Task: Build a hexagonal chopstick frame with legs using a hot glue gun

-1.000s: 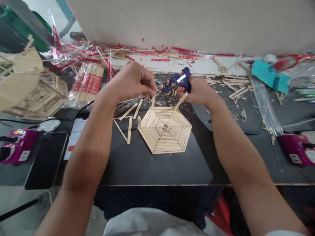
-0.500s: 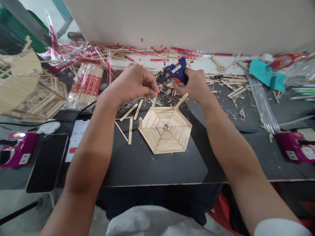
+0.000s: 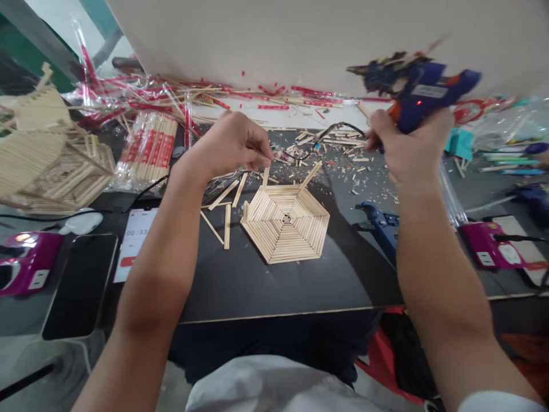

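On a dark, scrap-strewn tabletop (image 3: 274,292), a hexagonal stick panel (image 3: 295,236) lies flat, a short post (image 3: 265,179) on its far side pinched in the left hand (image 3: 235,143).

The right hand (image 3: 416,150), wrapped around a blue glue gun (image 3: 433,103), has swung up and out, well apart from the left, leaving only the left at the post; a blue hand tool (image 3: 378,220) shows beside it.

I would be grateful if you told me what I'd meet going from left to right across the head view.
Leftmost magenta power adapter, phone showing a timer, hexagonal stick panel, blue glue gun held in the right hand.
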The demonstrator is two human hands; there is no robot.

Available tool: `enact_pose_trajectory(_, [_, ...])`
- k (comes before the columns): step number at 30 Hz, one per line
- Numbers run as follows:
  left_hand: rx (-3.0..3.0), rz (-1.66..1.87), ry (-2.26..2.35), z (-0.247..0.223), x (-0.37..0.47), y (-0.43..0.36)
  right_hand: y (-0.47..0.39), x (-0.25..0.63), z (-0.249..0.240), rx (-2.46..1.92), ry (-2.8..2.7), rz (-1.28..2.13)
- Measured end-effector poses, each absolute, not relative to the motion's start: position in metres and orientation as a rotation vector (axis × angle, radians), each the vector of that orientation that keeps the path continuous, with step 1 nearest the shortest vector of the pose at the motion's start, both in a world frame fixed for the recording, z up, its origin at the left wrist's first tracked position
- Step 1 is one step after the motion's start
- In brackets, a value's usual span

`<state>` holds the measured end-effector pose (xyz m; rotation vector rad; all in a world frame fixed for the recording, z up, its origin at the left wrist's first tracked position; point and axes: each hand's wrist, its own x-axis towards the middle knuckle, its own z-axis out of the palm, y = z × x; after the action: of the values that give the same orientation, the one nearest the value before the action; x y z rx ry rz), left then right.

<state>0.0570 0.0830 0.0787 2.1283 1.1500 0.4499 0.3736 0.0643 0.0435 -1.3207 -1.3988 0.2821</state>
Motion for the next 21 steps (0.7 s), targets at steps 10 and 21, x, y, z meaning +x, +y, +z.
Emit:
enact_pose_trajectory(10, [2.145,0.499,1.115,0.078,0.058,0.084,-0.048,0.382,0.016,-1.369,-1.888,0.101])
enact_pose_trajectory(21, [2.042,0.483,1.137,0.075,0.058,0.084,-0.073,0.309,-0.007,-1.711,-2.444,0.277])
